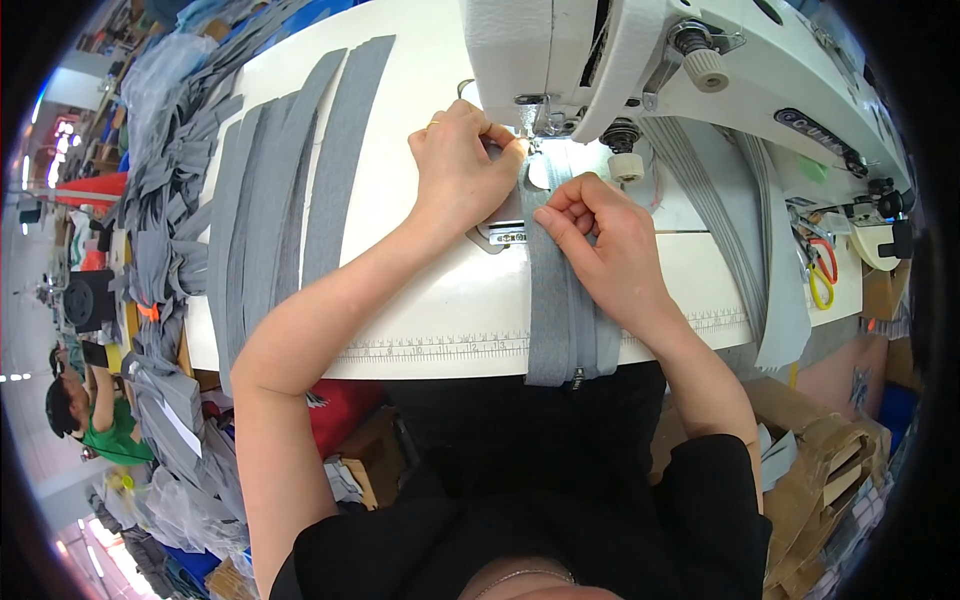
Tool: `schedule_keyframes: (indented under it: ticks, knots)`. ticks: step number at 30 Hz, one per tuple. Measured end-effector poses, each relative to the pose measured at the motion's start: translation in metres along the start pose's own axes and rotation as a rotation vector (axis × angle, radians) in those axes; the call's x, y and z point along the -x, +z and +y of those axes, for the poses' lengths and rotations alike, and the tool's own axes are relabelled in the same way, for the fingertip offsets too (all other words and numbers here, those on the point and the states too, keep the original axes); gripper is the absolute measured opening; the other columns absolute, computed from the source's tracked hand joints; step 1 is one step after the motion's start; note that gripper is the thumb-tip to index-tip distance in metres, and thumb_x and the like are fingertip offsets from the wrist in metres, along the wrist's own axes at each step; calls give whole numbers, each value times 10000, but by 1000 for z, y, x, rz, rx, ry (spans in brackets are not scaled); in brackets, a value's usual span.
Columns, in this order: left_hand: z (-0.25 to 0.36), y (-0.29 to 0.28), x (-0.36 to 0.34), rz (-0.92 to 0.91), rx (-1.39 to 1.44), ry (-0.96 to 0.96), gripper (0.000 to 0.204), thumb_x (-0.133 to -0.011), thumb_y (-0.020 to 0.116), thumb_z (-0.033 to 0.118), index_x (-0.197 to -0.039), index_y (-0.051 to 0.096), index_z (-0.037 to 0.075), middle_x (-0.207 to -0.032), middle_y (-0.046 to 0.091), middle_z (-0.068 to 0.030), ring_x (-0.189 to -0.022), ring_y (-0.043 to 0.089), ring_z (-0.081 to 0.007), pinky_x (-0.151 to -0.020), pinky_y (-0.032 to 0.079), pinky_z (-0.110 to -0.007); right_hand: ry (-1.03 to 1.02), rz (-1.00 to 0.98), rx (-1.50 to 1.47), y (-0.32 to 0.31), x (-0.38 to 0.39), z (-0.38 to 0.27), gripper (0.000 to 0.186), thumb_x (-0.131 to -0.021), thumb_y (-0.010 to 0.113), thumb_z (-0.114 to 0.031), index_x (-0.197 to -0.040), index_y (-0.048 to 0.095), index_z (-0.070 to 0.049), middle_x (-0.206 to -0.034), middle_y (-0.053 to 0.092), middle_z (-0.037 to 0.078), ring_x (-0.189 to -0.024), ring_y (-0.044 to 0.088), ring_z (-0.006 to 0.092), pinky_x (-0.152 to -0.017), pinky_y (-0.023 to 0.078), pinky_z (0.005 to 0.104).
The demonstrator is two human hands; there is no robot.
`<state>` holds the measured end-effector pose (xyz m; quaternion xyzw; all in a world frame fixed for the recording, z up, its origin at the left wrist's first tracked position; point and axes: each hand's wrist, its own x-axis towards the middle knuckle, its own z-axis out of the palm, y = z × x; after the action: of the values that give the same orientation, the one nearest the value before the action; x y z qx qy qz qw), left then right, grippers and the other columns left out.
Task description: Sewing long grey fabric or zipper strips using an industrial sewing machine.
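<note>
A white sewing machine (pixel 560 60) stands at the top, its needle and presser foot (pixel 535 142) lit. A grey fabric strip (pixel 548 330) with a zipper runs from under the foot over the table's front edge, a zipper pull (pixel 578 378) at its lower end. My left hand (pixel 465 165) pinches the strip's edge just left of the foot, fingertips partly hidden. My right hand (pixel 590 240) is closed with thumb and finger on the strip a little below the foot. A metal plate (pixel 495 240) shows left of the strip.
Cut grey strips (pixel 355 120) lie at left on the white table (pixel 440 300); narrow strips (pixel 700 200) lie at right near scissors (pixel 823 270). Grey fabric heaps (pixel 170 170) crowd the left edge. A co-worker (pixel 100 420) is at far left. A cardboard box (pixel 800 420) sits lower right.
</note>
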<state>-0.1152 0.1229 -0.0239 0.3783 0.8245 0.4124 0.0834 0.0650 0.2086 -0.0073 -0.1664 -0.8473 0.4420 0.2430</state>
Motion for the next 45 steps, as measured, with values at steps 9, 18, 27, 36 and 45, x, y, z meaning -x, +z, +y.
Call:
schedule_keyframes:
  ticks: [9, 18, 27, 36, 45]
  knots:
    - [-1, -6, 0, -77, 10, -31, 180, -825, 816, 220, -790, 756, 53, -920, 688, -79, -903, 625, -250, -917, 395, -425, -22, 12, -5, 1, 0, 2, 184, -950, 751, -168, -923, 655, -13, -791, 656, 81, -700, 628, 207, -643, 513, 338]
    - [11, -36, 55, -111, 3, 78, 320, -901, 799, 268, -730, 708, 14, -663, 617, -90, -648, 581, -255, -628, 460, -391, -38, 20, -86, -2, 9, 6, 150, -953, 743, -148, -945, 663, -21, -830, 670, 84, -742, 640, 223, -672, 523, 352]
    - [30, -31, 119, -244, 120, 68, 327, -937, 795, 303, -815, 658, 32, -661, 628, -39, -568, 568, -130, -561, 440, -297, -253, 123, 238, -18, 121, -26, 146, -896, 796, -135, -946, 692, -46, -779, 659, 68, -693, 616, 275, -600, 471, 363]
    - [39, -46, 138, -414, 981, -564, 266, -1070, 651, 307, -1124, 612, 49, -981, 779, -152, -807, 752, -146, -767, 622, -288, 412, 101, -3, 15, 189, -10, 406, -914, 842, -279, -1104, 637, 15, -670, 631, 53, -557, 595, 139, -553, 485, 275]
    - [30, -60, 158, -410, 1088, -499, 270, -1072, 644, 258, -1183, 607, 15, -1064, 773, -158, -935, 754, -149, -864, 618, -292, 241, 52, -98, 13, 187, -30, 280, -922, 792, -146, -795, 575, -21, -665, 592, 59, -560, 552, 183, -547, 445, 324]
